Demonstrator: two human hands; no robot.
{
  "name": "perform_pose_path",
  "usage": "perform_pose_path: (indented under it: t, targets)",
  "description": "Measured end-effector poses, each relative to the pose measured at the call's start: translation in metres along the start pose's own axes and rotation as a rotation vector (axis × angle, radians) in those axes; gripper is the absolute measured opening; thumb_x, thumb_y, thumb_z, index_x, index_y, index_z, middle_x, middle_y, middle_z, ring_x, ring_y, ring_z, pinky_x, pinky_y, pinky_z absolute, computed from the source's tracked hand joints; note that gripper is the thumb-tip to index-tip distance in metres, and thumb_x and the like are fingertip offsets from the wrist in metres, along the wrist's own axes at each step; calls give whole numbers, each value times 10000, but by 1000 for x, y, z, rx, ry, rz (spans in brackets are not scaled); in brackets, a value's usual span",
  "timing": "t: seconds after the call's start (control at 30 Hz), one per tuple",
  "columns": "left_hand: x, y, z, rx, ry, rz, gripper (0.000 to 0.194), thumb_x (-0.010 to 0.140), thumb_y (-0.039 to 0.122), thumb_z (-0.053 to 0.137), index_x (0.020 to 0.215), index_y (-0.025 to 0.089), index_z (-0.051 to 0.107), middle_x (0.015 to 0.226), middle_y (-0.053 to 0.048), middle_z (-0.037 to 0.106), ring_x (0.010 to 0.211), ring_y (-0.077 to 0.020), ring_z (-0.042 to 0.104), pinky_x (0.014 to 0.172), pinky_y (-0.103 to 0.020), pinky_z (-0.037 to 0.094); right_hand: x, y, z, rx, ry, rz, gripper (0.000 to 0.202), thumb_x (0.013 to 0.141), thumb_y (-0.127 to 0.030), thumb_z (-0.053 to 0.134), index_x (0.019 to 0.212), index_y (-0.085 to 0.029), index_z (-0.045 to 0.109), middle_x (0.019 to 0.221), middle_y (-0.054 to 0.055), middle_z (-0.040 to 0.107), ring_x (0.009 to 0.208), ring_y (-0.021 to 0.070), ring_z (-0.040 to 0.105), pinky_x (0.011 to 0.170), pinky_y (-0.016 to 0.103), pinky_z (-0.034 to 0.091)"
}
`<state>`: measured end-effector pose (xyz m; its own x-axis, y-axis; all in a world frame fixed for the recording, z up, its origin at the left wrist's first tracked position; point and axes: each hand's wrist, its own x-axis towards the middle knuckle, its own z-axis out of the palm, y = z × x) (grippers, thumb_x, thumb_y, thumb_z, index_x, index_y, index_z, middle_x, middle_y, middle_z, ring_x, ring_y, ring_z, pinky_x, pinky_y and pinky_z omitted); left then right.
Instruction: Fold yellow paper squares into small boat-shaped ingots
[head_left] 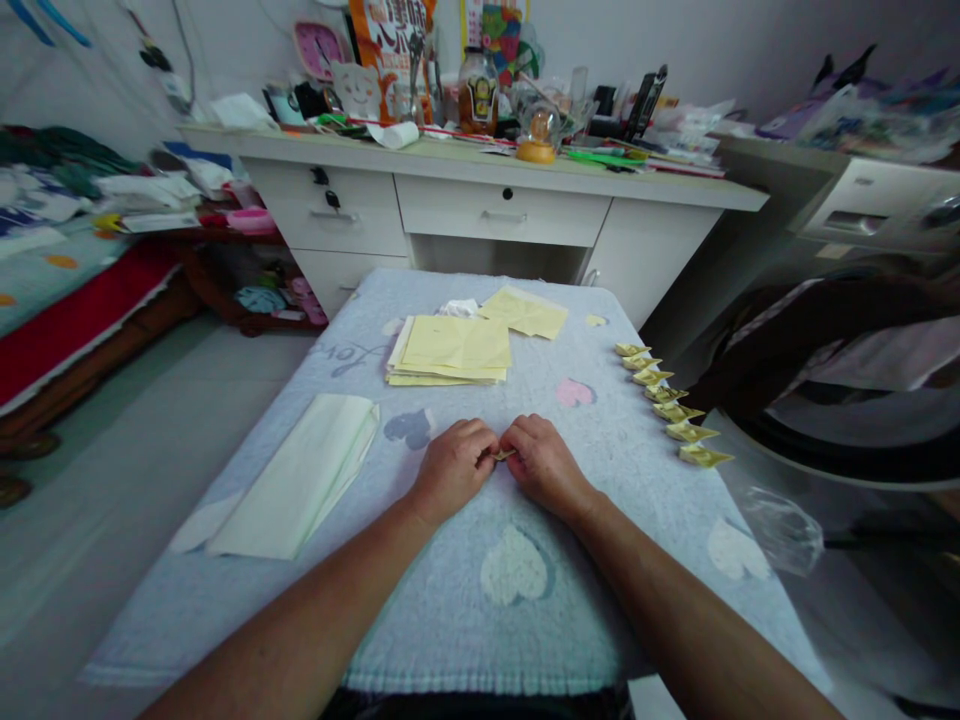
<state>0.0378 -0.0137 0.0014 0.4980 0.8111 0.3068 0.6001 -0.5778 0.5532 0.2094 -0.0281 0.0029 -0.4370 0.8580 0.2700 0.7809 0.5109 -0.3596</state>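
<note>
My left hand (459, 462) and my right hand (543, 462) meet at the middle of the cloth-covered table, fingers closed from both sides on a small folded yellow paper (504, 455). Most of that paper is hidden by my fingers. Beyond my hands lies a stack of yellow paper sheets (454, 345), with a loose yellow sheet (529, 312) behind it to the right. Several small folded yellow paper pieces (691, 433), pointed like little boats, stand in a row along the table's right edge. To my left rests a folded pale green paper or cloth (296, 480).
The table wears a blue cloth (514, 640) with heart patterns. Past its far edge stands a white desk (502, 205) crowded with a jar (478, 95) and other items. A front-loading washing machine (847, 370) is close on the right, a bed (75, 290) on the left.
</note>
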Motion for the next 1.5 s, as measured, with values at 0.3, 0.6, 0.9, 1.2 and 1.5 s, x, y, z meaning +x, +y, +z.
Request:
perform_pose_path:
  t: [0.3,0.6,0.9,1.2,1.5]
  targets:
    - [-4,-8,-5,-38,-84,37,92,790,120,601,751,199,626,816,-13,618,801,-153,571,716,-254,420,-7,0,-11,43,-54,-24,89,818,-119,609,808,-189,664,826,43,595,840,180,485,758,300,342]
    - [-3,-9,-8,-31,-101,16,107,837,169,581,775,193,665,813,-30,621,826,-169,569,741,-277,425,-4,1,-10,200,-16,89,64,811,-130,646,770,-175,663,776,25,619,790,159,522,757,292,359]
    - [-2,-6,-10,-22,-118,2,139,848,195,559,759,190,665,791,-34,611,820,-176,566,740,-283,425,-5,2,-11,211,-29,165,43,821,-185,654,779,-187,663,803,24,603,817,168,498,766,304,326]
    - [0,-2,-8,38,-73,-36,151,864,194,520,730,181,589,787,-31,581,814,-175,541,730,-286,403,-1,-3,-8,125,-80,268,114,871,-235,592,795,-202,671,843,43,580,855,191,457,758,328,279]
    - [1,-4,-4,141,-46,-57,133,841,215,561,712,183,578,798,-38,545,818,-188,517,739,-314,390,-3,-6,-1,44,-2,352,67,813,-248,633,812,-184,611,851,43,574,833,195,455,741,322,263]
